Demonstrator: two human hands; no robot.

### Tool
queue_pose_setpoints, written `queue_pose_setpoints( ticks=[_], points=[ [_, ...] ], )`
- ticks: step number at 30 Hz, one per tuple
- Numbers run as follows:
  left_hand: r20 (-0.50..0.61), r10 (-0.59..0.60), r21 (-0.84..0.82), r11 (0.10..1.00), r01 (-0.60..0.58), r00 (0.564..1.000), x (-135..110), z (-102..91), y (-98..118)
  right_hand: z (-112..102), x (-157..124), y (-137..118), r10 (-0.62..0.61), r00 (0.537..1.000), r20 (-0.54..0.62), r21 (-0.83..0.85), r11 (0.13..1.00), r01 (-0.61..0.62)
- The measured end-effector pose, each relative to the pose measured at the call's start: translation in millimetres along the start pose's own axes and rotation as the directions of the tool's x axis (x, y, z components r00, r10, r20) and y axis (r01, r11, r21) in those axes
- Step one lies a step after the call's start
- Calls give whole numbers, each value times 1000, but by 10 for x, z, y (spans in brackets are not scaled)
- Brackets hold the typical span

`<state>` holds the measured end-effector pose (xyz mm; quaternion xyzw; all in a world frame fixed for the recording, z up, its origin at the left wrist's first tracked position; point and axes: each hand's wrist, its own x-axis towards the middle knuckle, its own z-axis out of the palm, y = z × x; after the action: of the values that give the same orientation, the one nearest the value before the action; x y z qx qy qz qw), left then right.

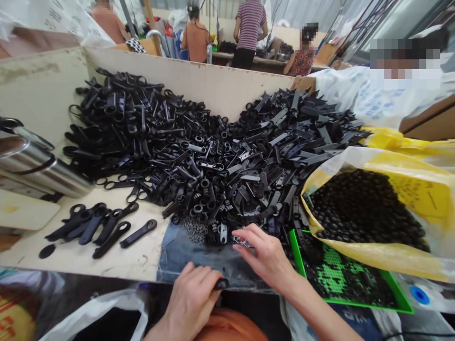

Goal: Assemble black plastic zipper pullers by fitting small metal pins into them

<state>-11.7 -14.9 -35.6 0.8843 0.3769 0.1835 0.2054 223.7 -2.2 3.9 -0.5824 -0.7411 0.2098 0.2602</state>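
Apparently set apart near the front left corner of the worktop (pixel 124 266), a few black handles (pixel 111 240); seemingly still to handle, a heap of black parts (pixel 209 156) up to the back edge, with screws (pixel 194 229) before it. At the front edge, a left hand (pixel 195 296) curled around a small black piece (pixel 222 283); farther right, at the heap's front, an outstretched right hand (pixel 265 253), thumb and forefinger parted.
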Motion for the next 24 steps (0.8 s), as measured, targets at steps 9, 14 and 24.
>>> queue_pose_setpoints(
  ticks=[9, 14, 24],
  points=[
    [-86, -11, 21, 1000, 13, 996, 356, 3, -90, 153, 297, -15, 136, 991, 7, 197, 971, -134],
    [-63, -492, -492, 772, 402, 868, 231, -190, -109, -96, 163, 137, 348, 936, -47, 497, 821, -280],
    [407, -633, -913, -263, 311, 659, 540, -317, 210, 561, -174, -527, 542, 805, 243, 944, 60, -325]
  ],
)
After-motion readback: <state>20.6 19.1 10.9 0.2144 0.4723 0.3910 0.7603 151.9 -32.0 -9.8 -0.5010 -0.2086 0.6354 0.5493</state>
